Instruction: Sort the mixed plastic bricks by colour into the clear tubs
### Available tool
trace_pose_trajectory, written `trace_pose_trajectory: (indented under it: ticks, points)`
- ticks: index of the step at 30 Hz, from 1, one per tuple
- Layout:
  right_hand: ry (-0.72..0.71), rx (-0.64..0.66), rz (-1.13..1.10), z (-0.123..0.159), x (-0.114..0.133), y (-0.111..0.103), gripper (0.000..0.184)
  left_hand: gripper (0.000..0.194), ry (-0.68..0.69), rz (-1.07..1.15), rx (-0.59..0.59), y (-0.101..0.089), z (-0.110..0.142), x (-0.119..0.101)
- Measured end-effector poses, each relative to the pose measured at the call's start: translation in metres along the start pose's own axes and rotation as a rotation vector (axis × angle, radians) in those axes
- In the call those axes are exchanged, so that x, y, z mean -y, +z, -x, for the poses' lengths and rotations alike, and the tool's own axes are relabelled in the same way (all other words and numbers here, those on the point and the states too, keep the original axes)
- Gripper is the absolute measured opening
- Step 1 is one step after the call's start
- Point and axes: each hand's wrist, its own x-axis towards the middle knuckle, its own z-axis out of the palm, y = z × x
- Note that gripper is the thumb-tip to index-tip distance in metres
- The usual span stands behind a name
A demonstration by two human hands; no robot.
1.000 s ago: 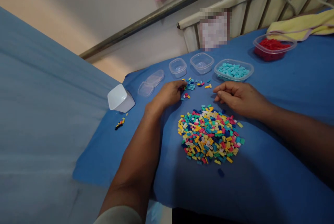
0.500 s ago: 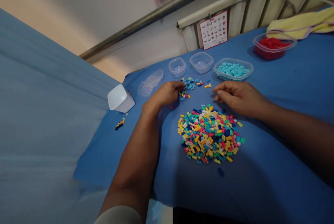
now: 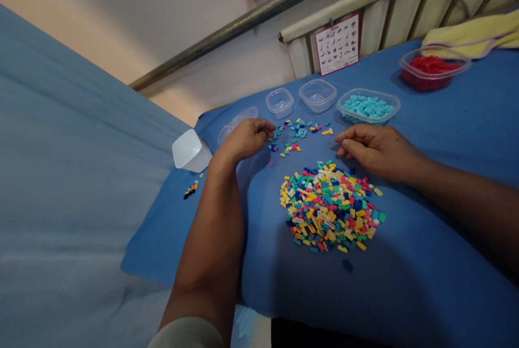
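Note:
My left hand [image 3: 252, 136] is over the left edge of a loose scatter of small toy bricks [image 3: 299, 131], its fingers bent in and drawn together. What lies between its fingertips, if anything, is hidden. To the right of that scatter, my right hand [image 3: 371, 149] rests low over the cloth, thumb close against the curled fingers. I cannot make out anything in its grasp. A yellow brick piece [image 3: 326, 132] lies just left of its fingertips. Nearer to me is a large mixed heap of coloured bricks [image 3: 330, 207], touched by neither hand.
Behind the scatter stand two clear tubs [image 3: 279, 102], a tub of light blue bricks [image 3: 368, 106] and a tub of red bricks [image 3: 434, 67]. Clear lids [image 3: 245, 114] lie partly behind my left hand. A white container [image 3: 190, 151] leans at the left, near black and orange bricks [image 3: 190, 191].
My left hand has shifted left from the middle of the scatter, uncovering more small bricks. My right hand has kept its place and pose. The view has shifted slightly.

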Motion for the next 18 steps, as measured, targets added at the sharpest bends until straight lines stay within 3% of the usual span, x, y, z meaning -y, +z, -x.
trace_pose_trajectory:
  ticks: [6,11,14,18]
  points:
    - [-0.002,-0.002,0.024,0.0,-0.001,0.0,0.017,0.041,-0.01,-0.114,0.101,0.006,0.002,-0.013]
    - [0.008,-0.001,0.006,0.001,-0.001,0.0,0.018,0.037,-0.013,0.157,0.079,0.008,0.0,-0.009]
    - [-0.003,0.005,0.011,0.001,-0.001,0.0,0.019,0.034,-0.003,0.034,-0.021,0.007,-0.002,-0.005]
    - [-0.002,0.002,0.0,0.001,-0.001,0.0,0.023,0.033,-0.027,-0.04,0.045,0.007,-0.002,-0.003]
